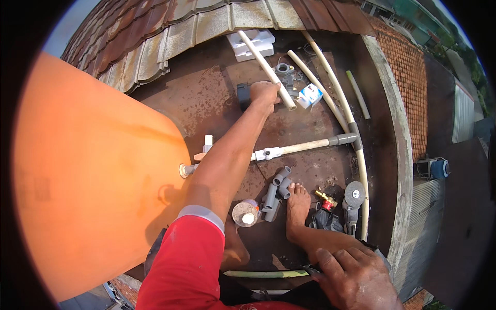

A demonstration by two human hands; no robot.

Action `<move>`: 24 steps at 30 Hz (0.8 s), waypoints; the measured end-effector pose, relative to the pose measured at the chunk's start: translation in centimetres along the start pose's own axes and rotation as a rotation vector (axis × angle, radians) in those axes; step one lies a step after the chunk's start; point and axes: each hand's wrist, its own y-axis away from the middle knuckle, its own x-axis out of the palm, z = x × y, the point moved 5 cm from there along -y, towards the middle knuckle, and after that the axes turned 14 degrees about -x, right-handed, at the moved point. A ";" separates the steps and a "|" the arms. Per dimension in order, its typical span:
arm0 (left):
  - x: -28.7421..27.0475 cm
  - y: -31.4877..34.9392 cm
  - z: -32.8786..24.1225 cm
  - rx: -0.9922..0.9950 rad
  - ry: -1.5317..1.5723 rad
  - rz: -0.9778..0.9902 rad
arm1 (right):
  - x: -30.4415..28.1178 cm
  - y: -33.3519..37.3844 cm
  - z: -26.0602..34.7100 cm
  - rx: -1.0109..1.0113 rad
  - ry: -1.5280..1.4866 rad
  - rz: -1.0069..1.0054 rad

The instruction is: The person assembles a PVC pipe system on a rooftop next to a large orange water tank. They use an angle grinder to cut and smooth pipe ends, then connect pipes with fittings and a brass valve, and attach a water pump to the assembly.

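My left hand [265, 95] reaches far out over the ledge, its fingers closed round a white plastic pipe [263, 61] near that pipe's near end. Just left of this hand is a black round fitting [243, 96], partly covered by it. At the lower right, my right hand [356, 276] rests near my bent leg with fingers curled; something dark shows at its thumb, too hidden to name. A piece of green pipe [266, 274] lies close to it. A small blue and white box [310, 96] and a grey ring-shaped fitting [282, 69] lie right of the left hand.
A large orange tank [103, 170] fills the left, joined to a pipe with a white valve [268, 153]. Grey pipe fittings [273, 198], a can [245, 213], a brass valve [326, 200] and an angle grinder [354, 199] lie around my bare feet. A concrete edge [395, 124] bounds the right.
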 end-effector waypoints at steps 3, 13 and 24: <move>-0.8 0.1 0.7 -0.005 0.022 0.037 | -0.1 0.0 0.2 0.018 -0.003 0.063; -6.6 -2.8 1.9 -0.049 -0.069 0.044 | -0.6 -0.2 0.4 -0.007 -0.066 0.008; -0.3 -0.6 0.4 -0.082 0.156 0.118 | -0.3 -0.6 0.3 0.040 -0.094 0.066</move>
